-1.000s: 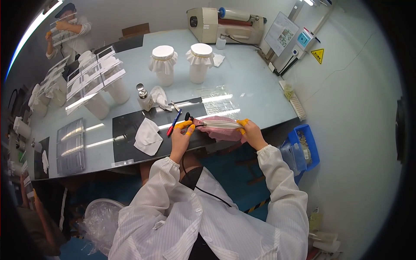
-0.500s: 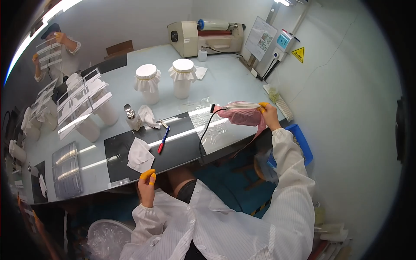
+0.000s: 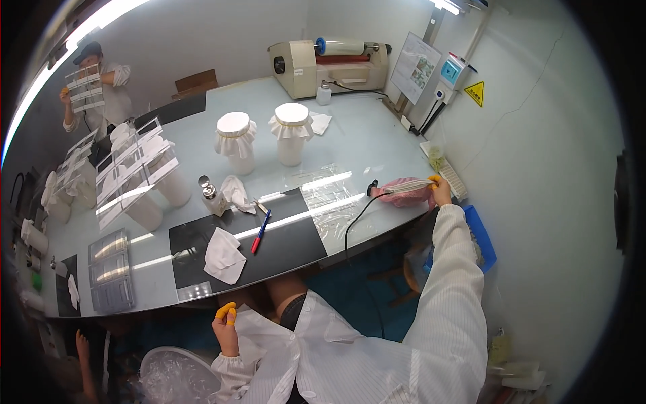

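Observation:
My right hand [image 3: 441, 190], with orange finger cots, is stretched to the table's right end and holds a long thin tool [image 3: 404, 188] with a black cable [image 3: 353, 225] hanging over the table edge. The tool lies across a pink cloth [image 3: 404, 197]. My left hand [image 3: 226, 326], also with orange fingertips, hangs below the table's front edge above a clear plastic bag [image 3: 168, 374], holding nothing, its fingers loosely curled. On the black mat [image 3: 282, 239] lie a white wipe [image 3: 223, 256] and a red and blue pen [image 3: 261, 230].
Two white cloth-capped jars [image 3: 235, 141] [image 3: 291, 131] stand mid-table, with a small pump bottle [image 3: 210, 196] nearer. A roll laminator [image 3: 326, 64] sits at the back. Racks of clear sheets [image 3: 131, 175] are at left, trays [image 3: 111, 273] in front. Another person [image 3: 94, 84] stands far left holding sheets. A blue bin [image 3: 481, 236] is at right.
My right hand carried the tool from in front of me to the table's right end, onto the pink cloth. My left hand let go and dropped below the table edge.

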A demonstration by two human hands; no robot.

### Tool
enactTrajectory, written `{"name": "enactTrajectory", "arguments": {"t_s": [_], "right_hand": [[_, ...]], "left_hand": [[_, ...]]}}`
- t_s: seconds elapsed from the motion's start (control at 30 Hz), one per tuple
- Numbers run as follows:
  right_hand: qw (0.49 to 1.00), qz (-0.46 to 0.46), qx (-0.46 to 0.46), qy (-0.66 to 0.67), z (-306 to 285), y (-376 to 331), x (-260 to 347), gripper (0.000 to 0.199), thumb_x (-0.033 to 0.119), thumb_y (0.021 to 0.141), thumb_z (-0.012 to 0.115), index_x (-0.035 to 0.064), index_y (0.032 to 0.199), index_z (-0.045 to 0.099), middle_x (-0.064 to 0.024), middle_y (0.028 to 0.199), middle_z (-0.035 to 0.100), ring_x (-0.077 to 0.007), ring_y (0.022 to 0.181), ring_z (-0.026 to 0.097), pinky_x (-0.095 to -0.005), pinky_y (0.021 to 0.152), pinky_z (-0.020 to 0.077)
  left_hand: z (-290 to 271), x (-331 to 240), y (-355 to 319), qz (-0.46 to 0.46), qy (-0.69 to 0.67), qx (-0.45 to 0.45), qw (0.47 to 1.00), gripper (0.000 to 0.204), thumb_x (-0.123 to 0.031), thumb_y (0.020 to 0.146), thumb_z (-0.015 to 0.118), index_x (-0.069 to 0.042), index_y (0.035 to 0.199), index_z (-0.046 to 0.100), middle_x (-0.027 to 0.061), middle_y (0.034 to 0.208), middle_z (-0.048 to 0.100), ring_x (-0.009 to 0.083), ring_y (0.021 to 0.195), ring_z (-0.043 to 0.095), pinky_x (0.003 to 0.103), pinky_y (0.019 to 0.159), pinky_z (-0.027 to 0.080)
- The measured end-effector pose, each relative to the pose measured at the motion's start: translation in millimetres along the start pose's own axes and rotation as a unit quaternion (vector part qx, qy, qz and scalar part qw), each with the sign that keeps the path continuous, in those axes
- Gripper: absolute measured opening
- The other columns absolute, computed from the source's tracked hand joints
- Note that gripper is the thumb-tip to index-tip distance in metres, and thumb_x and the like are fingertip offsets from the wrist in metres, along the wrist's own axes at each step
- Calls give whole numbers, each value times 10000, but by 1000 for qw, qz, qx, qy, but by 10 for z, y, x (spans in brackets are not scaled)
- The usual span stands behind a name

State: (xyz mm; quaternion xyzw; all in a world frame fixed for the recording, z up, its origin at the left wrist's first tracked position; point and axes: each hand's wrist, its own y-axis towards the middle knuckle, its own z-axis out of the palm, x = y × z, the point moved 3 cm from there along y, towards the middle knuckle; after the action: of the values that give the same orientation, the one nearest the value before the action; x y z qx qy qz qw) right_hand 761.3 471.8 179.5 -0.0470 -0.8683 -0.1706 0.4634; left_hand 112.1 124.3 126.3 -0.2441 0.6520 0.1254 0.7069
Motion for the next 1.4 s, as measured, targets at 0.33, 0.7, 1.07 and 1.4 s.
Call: {"name": "enactTrajectory", "arguments": {"t_s": [0.33,0.7,1.07,1.4], "right_hand": [[989,-70,-49,-120,-379,-720,1198,207,-36,739,477,-5,906,595,-106,785,624,-145,725,586,-240,673,446],[915,33,-380,-132,-1210,-3274,2117,176,-13,748,529,-6,907,604,-112,728,611,-157,565,540,-240,534,425],[819,218,-508,-151,-1687,-6056,1879,194,-34,727,532,-27,911,593,-106,745,613,-144,666,563,-232,632,433],[689,309,-563,-336,-1999,-7667,943,200,-13,683,520,-8,863,608,-100,676,612,-159,596,567,-254,552,430]], "left_hand": [[500,19,372,-1,-1,175,985,204,-51,823,511,32,1006,546,78,956,576,144,846,556,224,793,415],[2065,53,15,73,223,605,761,240,-43,771,541,26,1001,546,122,942,588,195,849,574,266,757,435],[2368,1519,201,158,544,661,492,481,-428,810,424,-27,1035,566,200,1029,557,309,1008,512,338,847,389],[2436,1657,587,95,657,613,427,734,-576,826,222,52,1062,521,262,1126,470,351,1127,398,341,934,298]]}}
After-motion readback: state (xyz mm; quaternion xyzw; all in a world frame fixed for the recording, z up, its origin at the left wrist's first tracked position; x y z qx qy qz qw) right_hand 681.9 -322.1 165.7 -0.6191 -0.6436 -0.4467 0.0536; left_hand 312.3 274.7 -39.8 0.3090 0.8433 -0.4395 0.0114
